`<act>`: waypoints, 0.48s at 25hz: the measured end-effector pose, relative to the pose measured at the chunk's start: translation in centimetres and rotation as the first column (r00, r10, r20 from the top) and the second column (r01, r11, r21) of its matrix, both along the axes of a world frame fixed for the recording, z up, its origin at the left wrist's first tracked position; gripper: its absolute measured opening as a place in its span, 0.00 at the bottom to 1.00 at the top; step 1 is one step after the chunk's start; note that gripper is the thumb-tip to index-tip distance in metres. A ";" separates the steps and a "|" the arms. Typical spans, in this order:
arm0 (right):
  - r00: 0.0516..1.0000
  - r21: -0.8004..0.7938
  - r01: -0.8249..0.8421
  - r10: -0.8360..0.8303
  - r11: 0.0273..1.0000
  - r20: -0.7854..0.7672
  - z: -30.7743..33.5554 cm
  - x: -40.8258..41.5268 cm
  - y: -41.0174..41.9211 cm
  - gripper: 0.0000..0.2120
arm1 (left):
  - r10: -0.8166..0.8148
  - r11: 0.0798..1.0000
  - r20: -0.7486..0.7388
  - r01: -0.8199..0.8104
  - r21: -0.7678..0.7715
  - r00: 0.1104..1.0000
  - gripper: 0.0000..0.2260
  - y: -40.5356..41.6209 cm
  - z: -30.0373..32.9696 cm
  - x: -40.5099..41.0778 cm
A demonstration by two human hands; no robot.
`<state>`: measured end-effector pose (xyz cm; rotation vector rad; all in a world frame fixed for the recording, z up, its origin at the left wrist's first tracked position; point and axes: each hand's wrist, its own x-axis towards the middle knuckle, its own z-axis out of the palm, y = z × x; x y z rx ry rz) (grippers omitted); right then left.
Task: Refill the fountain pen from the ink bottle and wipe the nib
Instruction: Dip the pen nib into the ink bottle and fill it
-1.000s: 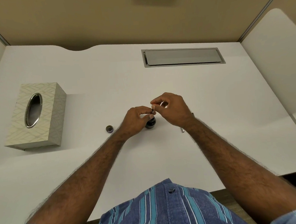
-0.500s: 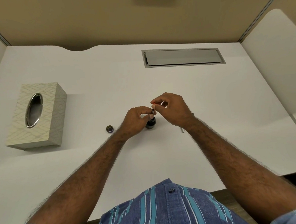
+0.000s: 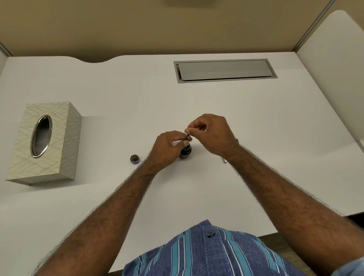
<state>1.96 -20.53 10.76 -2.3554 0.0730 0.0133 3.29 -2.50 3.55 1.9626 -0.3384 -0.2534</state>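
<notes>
Dark glass ink bottle (image 3: 186, 153) open on the white surface (image 3: 133, 119), pen section (image 3: 188, 135) upright in its mouth: filling seems underway.
Left hand (image 3: 166, 148) fingers pinch the section; right hand (image 3: 212, 133) fingers pinch its top end. Cap (image 3: 135, 159) lies aside. Nib wipe and reassembly remain; tissue box (image 3: 42, 142) untouched.

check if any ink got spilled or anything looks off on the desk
No spill shows on the desk. The bottle cap lies apart, left of the open ink bottle, as expected mid-refill. Both hands hold the pen over it.
</notes>
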 end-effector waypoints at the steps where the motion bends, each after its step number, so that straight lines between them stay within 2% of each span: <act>1: 1.000 0.005 0.007 -0.007 1.000 0.001 -0.1 0.0 0.0 0.04 | 0.001 1.000 -0.002 -0.001 0.000 1.000 0.08 0.0 0.0 0.0; 12: 0.997 0.140 0.061 -0.054 0.988 -0.050 -0.3 -0.6 -0.7 0.04 | 0.014 0.995 -0.148 -0.029 -0.097 0.989 0.08 0.6 0.1 -0.2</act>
